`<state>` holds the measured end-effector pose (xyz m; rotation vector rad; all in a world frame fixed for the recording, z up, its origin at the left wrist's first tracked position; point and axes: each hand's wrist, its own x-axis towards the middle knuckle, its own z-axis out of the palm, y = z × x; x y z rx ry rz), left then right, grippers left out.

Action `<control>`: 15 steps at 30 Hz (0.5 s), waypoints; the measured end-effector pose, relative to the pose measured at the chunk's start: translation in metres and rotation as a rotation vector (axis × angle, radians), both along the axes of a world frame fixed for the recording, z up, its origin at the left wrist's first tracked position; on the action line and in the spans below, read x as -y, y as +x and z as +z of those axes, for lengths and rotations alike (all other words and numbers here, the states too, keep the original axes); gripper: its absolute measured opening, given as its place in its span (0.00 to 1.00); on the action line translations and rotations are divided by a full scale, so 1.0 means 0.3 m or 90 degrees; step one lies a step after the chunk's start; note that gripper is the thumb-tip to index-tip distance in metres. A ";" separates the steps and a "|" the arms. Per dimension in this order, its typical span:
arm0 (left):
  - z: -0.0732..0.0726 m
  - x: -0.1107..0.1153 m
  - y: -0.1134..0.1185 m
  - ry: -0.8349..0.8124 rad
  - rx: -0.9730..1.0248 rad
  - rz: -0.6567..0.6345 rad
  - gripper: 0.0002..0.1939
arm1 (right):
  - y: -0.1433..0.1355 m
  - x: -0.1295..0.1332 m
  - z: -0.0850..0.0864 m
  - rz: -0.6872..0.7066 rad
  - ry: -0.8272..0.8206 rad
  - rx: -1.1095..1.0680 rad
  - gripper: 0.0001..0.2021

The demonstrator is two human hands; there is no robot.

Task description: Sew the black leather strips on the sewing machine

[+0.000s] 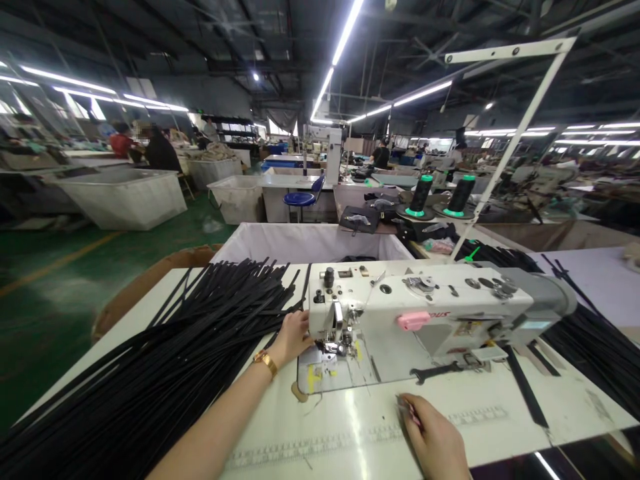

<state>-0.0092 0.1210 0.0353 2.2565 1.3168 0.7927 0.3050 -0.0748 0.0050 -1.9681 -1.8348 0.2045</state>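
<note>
A white sewing machine stands on the pale table. My left hand, with a gold watch on its wrist, is at the left side of the needle area; its fingers are bent together, and whatever they hold is hidden. Many long black strips lie on the table to its left. Low in front of the machine, my right hand is closed on a small tool with a metal tip and a pinkish part. A wrench lies on the machine's base, above the right hand.
Two black thread cones stand behind the machine, beside a white metal stand. More black strips lie at the right. A lined bin is behind the table. People and large bins are farther back.
</note>
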 end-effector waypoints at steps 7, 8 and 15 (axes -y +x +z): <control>-0.046 -0.020 -0.025 0.069 -0.075 -0.075 0.08 | -0.003 -0.005 -0.004 -0.007 0.008 0.023 0.11; -0.046 -0.020 -0.027 0.076 -0.076 -0.083 0.08 | -0.003 -0.005 -0.004 -0.008 0.008 0.025 0.11; -0.041 -0.026 -0.034 0.100 -0.042 -0.133 0.08 | -0.014 0.003 0.020 -0.016 -0.010 0.011 0.12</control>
